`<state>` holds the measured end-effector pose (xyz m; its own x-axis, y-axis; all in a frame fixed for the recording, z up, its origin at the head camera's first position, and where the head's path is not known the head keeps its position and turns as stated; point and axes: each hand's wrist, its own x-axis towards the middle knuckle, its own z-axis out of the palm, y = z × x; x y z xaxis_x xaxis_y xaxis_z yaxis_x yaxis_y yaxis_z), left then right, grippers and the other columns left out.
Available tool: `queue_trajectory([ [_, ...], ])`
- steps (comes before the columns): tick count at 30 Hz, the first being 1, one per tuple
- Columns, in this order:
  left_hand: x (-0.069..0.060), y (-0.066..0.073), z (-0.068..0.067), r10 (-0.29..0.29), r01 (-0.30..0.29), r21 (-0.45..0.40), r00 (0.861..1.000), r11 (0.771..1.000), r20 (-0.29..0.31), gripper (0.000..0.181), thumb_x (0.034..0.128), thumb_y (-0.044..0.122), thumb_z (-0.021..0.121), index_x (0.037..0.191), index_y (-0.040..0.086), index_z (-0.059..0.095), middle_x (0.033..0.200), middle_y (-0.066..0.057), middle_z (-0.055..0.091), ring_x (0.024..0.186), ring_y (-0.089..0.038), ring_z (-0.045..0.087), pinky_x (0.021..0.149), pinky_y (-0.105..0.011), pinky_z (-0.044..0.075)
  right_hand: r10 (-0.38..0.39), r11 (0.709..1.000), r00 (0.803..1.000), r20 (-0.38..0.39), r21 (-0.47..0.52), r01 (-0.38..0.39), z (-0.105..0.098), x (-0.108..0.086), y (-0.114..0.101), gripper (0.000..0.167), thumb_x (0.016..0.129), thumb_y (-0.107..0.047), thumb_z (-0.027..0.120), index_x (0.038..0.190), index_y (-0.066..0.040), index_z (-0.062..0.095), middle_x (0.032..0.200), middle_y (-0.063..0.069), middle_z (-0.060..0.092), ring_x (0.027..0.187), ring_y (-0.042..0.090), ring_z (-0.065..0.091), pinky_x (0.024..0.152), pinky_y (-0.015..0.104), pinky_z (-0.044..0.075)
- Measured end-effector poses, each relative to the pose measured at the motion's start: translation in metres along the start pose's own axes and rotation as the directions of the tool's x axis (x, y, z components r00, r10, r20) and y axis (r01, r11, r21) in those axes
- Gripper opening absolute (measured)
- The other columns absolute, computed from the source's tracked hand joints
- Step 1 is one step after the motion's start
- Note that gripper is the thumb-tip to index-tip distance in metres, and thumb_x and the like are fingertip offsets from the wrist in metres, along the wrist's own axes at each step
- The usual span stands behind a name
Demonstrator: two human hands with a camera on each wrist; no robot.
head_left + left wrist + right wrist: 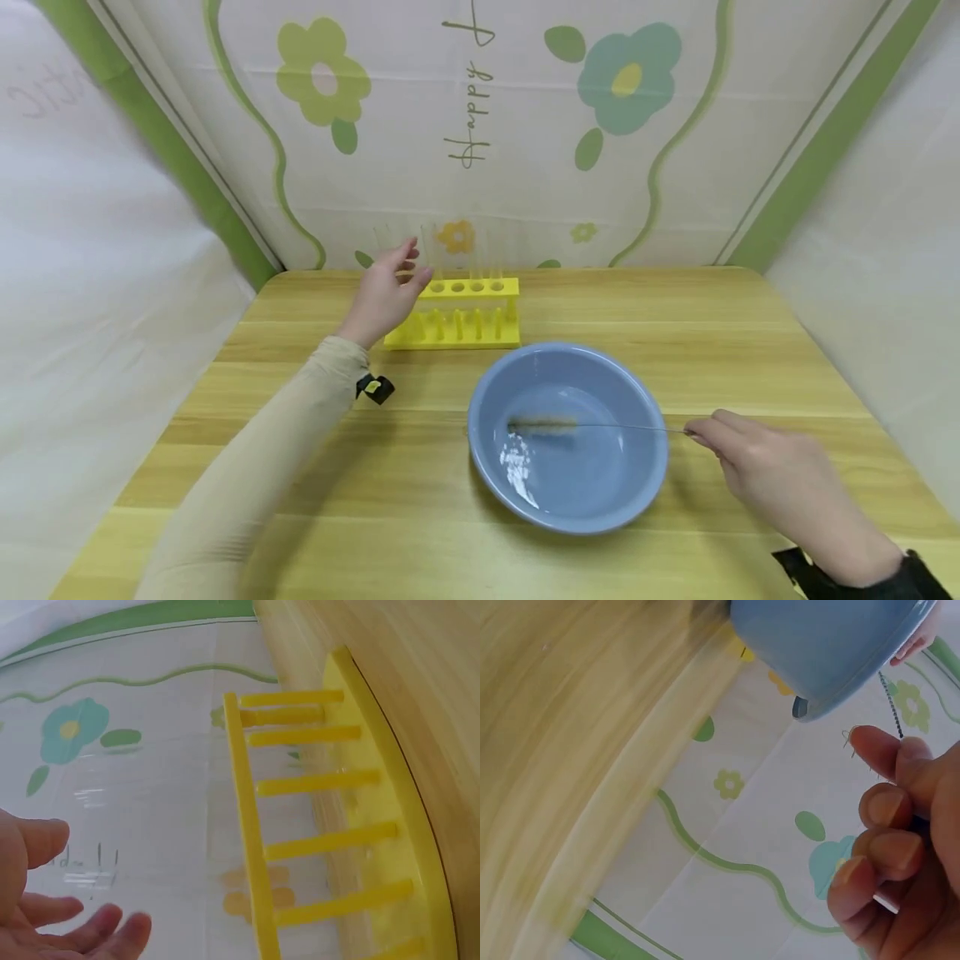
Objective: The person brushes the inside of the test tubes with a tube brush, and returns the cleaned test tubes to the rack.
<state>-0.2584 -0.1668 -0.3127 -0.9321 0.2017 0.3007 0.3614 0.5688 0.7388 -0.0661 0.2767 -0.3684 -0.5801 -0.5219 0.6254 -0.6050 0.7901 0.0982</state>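
A bottle-type test tube brush (543, 425) lies level over the blue basin (633, 492), its bristles inside the rim. My right hand (787, 475) pinches its thin twisted wire handle (892, 709) between thumb and index finger, to the right of the basin. Behind the basin, a yellow test tube rack (457, 340) holds several clear test tubes (480, 258), faint against the curtain. My left hand (382, 292) is at the rack's left end, thumb apart from loosely bent fingers. Nothing shows between the left fingers (64, 907) in the left wrist view.
The basin seems to hold some water, with bright reflections. A wooden table (405, 500) bears everything. Flower-printed white curtain (517, 192) rises behind the table's back edge, and white cloth walls (112, 275) flank both sides.
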Motion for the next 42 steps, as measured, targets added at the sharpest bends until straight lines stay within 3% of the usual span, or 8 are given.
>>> queue_trajectory([
  [6,0.017,0.001,0.015,-0.114,0.118,-0.066,0.992,0.991,0.051,0.068,0.1034,0.024,0.054,0.158,0.010,0.016,0.157,-0.015,0.031,0.141,-0.032,0.035,0.112,-0.038,0.036,-0.060,0.998,0.998,0.033,0.010,0.060,0.001,0.002,-0.002,0.055,0.096,-0.012,0.017,0.106,-0.016,0.071,0.074,-0.012,0.053,0.049,0.001,0.027,0.037,0.014,0.018],
  [14,0.035,-0.012,0.028,-0.229,0.237,-0.136,0.971,0.962,0.070,0.071,0.1021,0.019,0.057,0.159,0.016,0.016,0.155,-0.013,0.036,0.139,-0.028,0.039,0.108,-0.037,0.041,-0.080,0.997,0.995,0.051,0.006,0.080,0.005,0.003,-0.004,0.056,0.091,-0.010,0.018,0.107,-0.015,0.071,0.070,-0.007,0.056,0.047,0.001,0.026,0.038,0.015,0.017],
  [20,0.038,-0.028,0.041,-0.208,0.211,-0.124,0.978,0.970,0.035,0.063,0.0996,0.014,0.061,0.155,0.014,0.031,0.145,-0.013,0.047,0.133,-0.026,0.045,0.107,-0.036,0.042,-0.096,0.995,0.994,0.055,0.013,0.095,0.008,0.004,-0.007,0.055,0.090,-0.008,0.017,0.103,-0.012,0.070,0.058,-0.009,0.046,0.047,0.000,0.019,0.040,0.013,0.013],
  [27,0.035,-0.039,0.050,-0.164,0.161,-0.075,0.986,0.984,-0.024,0.053,0.0959,0.007,0.065,0.145,0.007,0.045,0.121,-0.009,0.061,0.115,-0.024,0.057,0.100,-0.035,0.048,-0.094,0.996,0.995,0.045,0.014,0.093,0.007,0.005,-0.009,0.054,0.090,-0.006,0.017,0.101,-0.013,0.069,0.056,-0.014,0.029,0.048,-0.002,0.013,0.042,0.012,0.010],
  [34,0.033,-0.043,0.051,-0.131,0.130,-0.024,0.991,0.991,-0.028,0.051,0.0942,0.008,0.068,0.142,0.007,0.049,0.111,-0.009,0.066,0.106,-0.024,0.062,0.096,-0.035,0.050,-0.108,0.994,0.994,-0.010,0.004,0.108,0.003,0.009,-0.012,0.051,0.088,-0.004,0.019,0.098,-0.013,0.069,0.056,-0.015,0.027,0.052,-0.004,0.009,0.042,0.011,0.008],
  [42,0.036,-0.043,0.047,-0.136,0.134,-0.044,0.990,0.990,-0.045,0.047,0.0935,0.009,0.069,0.138,0.007,0.054,0.109,-0.009,0.067,0.103,-0.023,0.064,0.089,-0.034,0.054,-0.106,0.994,0.993,-0.045,0.018,0.107,-0.001,0.010,-0.011,0.049,0.088,-0.005,0.020,0.094,-0.013,0.068,0.055,-0.016,0.028,0.051,-0.005,0.010,0.040,0.011,0.009],
])
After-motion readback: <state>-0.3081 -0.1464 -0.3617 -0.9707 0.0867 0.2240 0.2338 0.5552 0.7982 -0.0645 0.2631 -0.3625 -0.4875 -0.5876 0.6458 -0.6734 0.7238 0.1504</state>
